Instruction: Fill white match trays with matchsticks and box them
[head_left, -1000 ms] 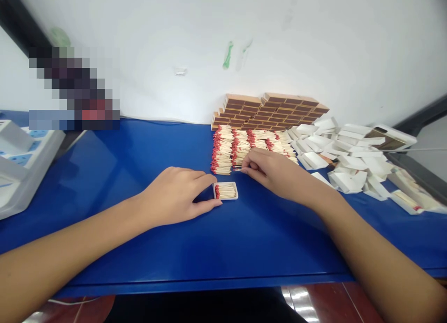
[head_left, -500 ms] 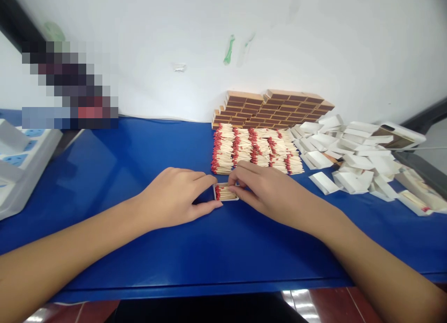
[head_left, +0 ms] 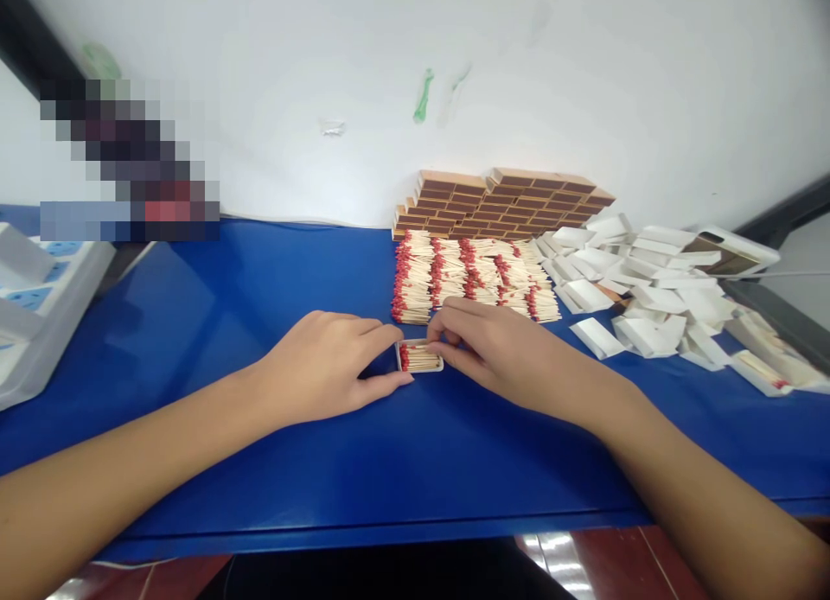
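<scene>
A small white matchbox tray (head_left: 442,366) lies on the blue table, holding a layer of red-tipped matches (head_left: 418,358). My left hand (head_left: 330,358) grips the tray's left end between thumb and index finger. Over the tray's right end, my right hand (head_left: 499,349) has its thumb and fingertips pinched together at the matches; whatever is between them is too small to make out. Just behind both hands, loose matches (head_left: 476,276) lie piled in several rows, their red heads mostly to the left.
Closed matchboxes (head_left: 506,202) are stacked against the white wall. Empty white trays (head_left: 654,302) lie heaped to the right, near a phone (head_left: 739,247) and a tray of matches (head_left: 760,373). A white and blue container (head_left: 58,315) stands at the left edge of the table (head_left: 363,479).
My right hand has shifted slightly right and up, uncovering more of the tray's right end. My left hand stays in place on the tray.
</scene>
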Demonstrator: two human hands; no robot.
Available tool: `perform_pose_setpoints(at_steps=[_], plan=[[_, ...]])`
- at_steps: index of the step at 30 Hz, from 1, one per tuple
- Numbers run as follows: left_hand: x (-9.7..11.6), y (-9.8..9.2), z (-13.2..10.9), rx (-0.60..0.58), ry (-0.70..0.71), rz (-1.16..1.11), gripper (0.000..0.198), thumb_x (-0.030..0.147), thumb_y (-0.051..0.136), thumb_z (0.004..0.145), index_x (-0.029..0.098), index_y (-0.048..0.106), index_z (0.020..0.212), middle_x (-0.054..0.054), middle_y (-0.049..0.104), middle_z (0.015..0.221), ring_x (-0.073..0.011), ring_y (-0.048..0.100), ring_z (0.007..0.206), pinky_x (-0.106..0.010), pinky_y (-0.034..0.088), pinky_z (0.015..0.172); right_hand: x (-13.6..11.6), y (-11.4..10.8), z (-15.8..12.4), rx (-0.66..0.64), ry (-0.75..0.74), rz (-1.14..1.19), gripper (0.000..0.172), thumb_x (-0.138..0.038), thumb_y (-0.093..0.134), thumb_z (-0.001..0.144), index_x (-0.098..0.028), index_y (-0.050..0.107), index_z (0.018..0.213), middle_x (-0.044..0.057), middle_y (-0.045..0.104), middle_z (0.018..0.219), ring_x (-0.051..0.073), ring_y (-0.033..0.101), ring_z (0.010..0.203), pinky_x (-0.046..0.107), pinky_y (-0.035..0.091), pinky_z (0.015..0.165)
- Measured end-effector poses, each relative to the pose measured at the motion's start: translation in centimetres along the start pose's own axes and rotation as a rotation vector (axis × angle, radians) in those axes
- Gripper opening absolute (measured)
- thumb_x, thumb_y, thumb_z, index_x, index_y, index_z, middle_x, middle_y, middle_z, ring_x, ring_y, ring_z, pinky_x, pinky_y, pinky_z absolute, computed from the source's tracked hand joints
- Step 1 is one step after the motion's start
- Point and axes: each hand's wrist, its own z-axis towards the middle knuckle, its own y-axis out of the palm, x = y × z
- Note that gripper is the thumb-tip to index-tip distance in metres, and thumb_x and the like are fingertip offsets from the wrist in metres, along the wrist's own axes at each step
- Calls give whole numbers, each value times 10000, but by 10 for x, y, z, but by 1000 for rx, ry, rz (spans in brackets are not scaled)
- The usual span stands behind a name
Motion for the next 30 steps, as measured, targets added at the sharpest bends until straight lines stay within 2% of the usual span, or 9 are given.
perform_pose_setpoints(at_steps=[13, 23, 26, 30], plan=[[-1, 1, 0, -6, -2, -3, 295, 504, 690, 1050, 215, 748, 1048, 9, 791, 867, -202, 751, 759, -319, 442, 634, -4, 9, 2, 42, -42, -6, 99, -229, 569, 1108, -216, 626, 1029, 69, 721, 1043, 185, 669, 801, 312, 449, 678], [0, 0, 0, -10, -1, -1, 293, 503, 685, 1053, 219, 755, 1068, 13, 791, 867, -184, 740, 744, -317, 451, 637, -2, 5, 1, 33, -44, 0, 119, -211, 584, 1092, -222, 637, 986, 71, 720, 1078, 189, 668, 846, 313, 460, 706], [0, 1, 0, 5, 6, -3, 300, 505, 693, 1048, 215, 766, 1078, 17, 779, 840, -185, 732, 722, -324, 449, 626, 5, 2, 3, 60, -40, 39, 105, -213, 597, 1078, -225, 670, 1004, 55, 714, 1007, 185, 651, 824, 316, 466, 716], [-1, 2, -2, 24, 11, 1, 303, 500, 695, 1049, 210, 774, 1089, 20, 773, 834, -191, 729, 711, -334, 445, 617, 30, -7, 8, 171, 10, 0, 115, -231, 624, 1045, -223, 717, 976, 36, 690, 870, 187, 618, 759, 329, 457, 716]])
